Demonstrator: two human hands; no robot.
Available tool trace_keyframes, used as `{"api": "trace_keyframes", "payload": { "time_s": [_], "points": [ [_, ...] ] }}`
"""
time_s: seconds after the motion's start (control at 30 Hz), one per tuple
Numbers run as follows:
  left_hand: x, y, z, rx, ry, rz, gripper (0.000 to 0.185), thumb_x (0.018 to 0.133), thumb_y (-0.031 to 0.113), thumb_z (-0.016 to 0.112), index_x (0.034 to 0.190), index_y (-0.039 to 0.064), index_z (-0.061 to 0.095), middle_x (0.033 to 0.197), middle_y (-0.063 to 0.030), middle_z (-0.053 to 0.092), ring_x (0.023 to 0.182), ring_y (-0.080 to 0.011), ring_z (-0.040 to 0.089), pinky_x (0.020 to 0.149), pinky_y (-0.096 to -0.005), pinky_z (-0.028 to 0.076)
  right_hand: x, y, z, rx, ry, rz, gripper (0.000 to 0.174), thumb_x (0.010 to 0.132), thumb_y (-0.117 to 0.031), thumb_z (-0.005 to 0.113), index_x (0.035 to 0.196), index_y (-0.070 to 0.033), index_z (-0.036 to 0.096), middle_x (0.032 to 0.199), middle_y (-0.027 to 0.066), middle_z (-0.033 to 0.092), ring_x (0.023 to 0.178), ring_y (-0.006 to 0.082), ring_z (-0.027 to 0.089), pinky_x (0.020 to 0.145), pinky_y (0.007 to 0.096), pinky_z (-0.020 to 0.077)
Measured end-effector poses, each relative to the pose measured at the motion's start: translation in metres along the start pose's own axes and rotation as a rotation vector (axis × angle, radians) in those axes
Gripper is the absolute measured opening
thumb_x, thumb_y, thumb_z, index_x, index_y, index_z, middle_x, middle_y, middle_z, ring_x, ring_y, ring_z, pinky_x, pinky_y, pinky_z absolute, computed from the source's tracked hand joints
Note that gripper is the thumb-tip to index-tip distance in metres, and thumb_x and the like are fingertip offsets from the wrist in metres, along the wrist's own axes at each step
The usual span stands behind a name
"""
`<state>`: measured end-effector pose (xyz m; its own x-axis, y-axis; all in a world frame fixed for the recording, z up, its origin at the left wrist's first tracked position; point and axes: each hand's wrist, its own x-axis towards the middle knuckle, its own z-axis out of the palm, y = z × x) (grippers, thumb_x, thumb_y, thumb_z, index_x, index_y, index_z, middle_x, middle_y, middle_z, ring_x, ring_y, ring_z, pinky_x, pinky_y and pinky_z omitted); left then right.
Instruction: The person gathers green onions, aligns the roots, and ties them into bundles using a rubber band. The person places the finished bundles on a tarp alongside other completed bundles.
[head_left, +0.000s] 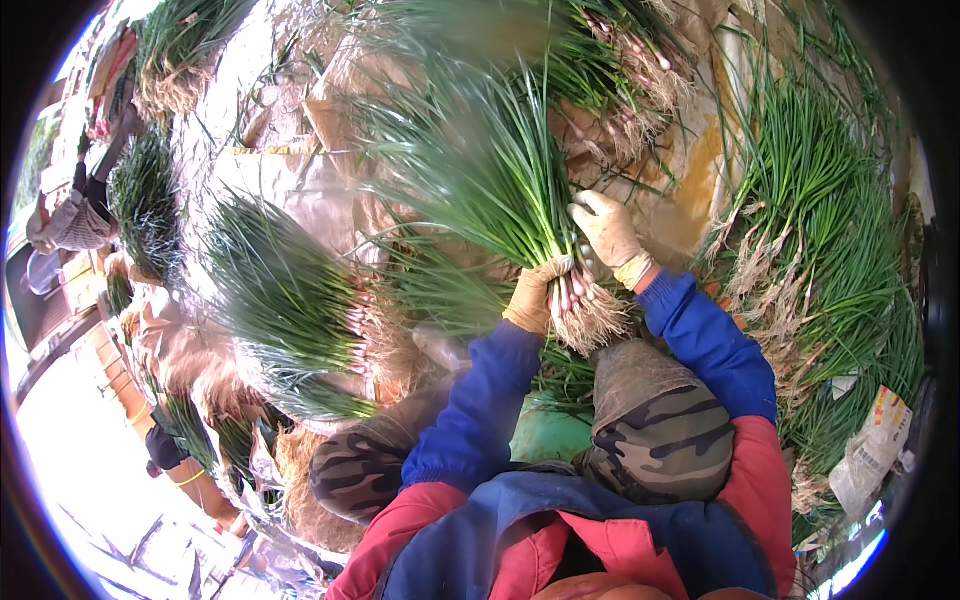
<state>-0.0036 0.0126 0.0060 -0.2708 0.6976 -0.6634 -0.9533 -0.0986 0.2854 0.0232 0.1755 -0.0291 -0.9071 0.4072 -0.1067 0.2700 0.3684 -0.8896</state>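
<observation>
My left hand (536, 292), in a tan glove with a dirty thumb, grips a bunch of green onions (525, 202) just above the bulbs. Pinkish-white bulbs and a fringe of pale roots (594, 319) stick out below that hand, over my right knee. The long green leaves fan up and to the left. My right hand (611, 232), gloved as well, is at the right edge of the bunch with its fingers bent towards the leaves. Its fingertips are partly hidden, so whether they pinch a stalk is unclear. A few small white bulbs show just below it.
A neat pile of green onions (292, 300) lies to the left, roots facing my knee. Looser heaps lie on the right (810, 172) and at the top (637, 75). Sheeting (292, 195) covers the ground. At far left another person (79, 217) bends over. A printed bag (874, 450) lies lower right.
</observation>
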Motion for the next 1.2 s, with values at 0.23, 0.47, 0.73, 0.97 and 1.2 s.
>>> {"api": "trace_keyframes", "payload": {
  "time_s": [0.23, 0.47, 0.73, 0.97, 1.2],
  "points": [
    [-0.001, 0.006, 0.011, -0.107, 0.197, 0.123, 0.017, 0.086, 0.012, 0.058, 0.091, -0.003, 0.063, 0.073, -0.0107, 0.066, 0.054, -0.0163, 0.061, 0.046, -0.0235, 0.050, -0.012, -0.043, -0.024, 0.857, 0.097, 0.243, 0.013, 0.094, -0.013, 0.056, 0.088, -0.002, 0.063, 0.075, 0.0022, 0.061, 0.063, 0.0119, 0.057, 0.061, 0.0262, 0.0483],
    [0.002, 0.002, -0.012, -0.374, -0.135, 0.102, 0.033, 0.084, 0.022, 0.064, 0.105, -0.001, 0.055, 0.081, -0.0110, 0.063, 0.061, -0.0216, 0.064, 0.071, -0.0359, 0.059, -0.027, 0.017, -0.081, -0.575, -0.197, 0.099, 0.029, 0.085, -0.021, 0.065, 0.109, -0.003, 0.063, 0.105, 0.0146, 0.066, 0.096, 0.0296, 0.063, 0.083, 0.0317, 0.0503],
    [-0.005, -0.008, -0.014, -0.429, -0.208, 0.030, 0.028, 0.084, 0.018, 0.063, 0.106, 0.004, 0.055, 0.084, -0.0062, 0.058, 0.079, -0.0235, 0.062, 0.081, -0.0426, 0.055, 0.006, -0.041, -0.019, 0.580, -0.325, 0.109, 0.043, 0.093, -0.019, 0.059, 0.129, -0.003, 0.042, 0.095, 0.0029, 0.059, 0.078, 0.0057, 0.050, 0.066, 0.0219, 0.0441],
    [-0.002, -0.013, -0.013, -0.490, -0.243, -0.003, 0.025, 0.085, 0.020, 0.063, 0.104, 0.005, 0.057, 0.085, -0.0049, 0.059, 0.079, -0.0213, 0.059, 0.080, -0.0410, 0.053, -0.014, -0.016, -0.013, 0.555, -0.359, 0.200, 0.031, 0.095, -0.023, 0.058, 0.114, 0.000, 0.055, 0.086, 0.0034, 0.064, 0.077, 0.0074, 0.055, 0.069, 0.0239, 0.0466],
    [-0.012, -0.004, 0.003, -0.501, -0.111, -0.033, 0.028, 0.084, 0.016, 0.061, 0.101, -0.005, 0.057, 0.083, -0.0151, 0.064, 0.071, -0.0278, 0.066, 0.068, -0.0385, 0.059, -0.024, -0.051, -0.045, 0.221, -0.375, -0.021, 0.016, 0.093, -0.013, 0.055, 0.085, 0.001, 0.059, 0.075, 0.0081, 0.062, 0.067, 0.0156, 0.059, 0.064, 0.0286, 0.0482]
  ]
}}
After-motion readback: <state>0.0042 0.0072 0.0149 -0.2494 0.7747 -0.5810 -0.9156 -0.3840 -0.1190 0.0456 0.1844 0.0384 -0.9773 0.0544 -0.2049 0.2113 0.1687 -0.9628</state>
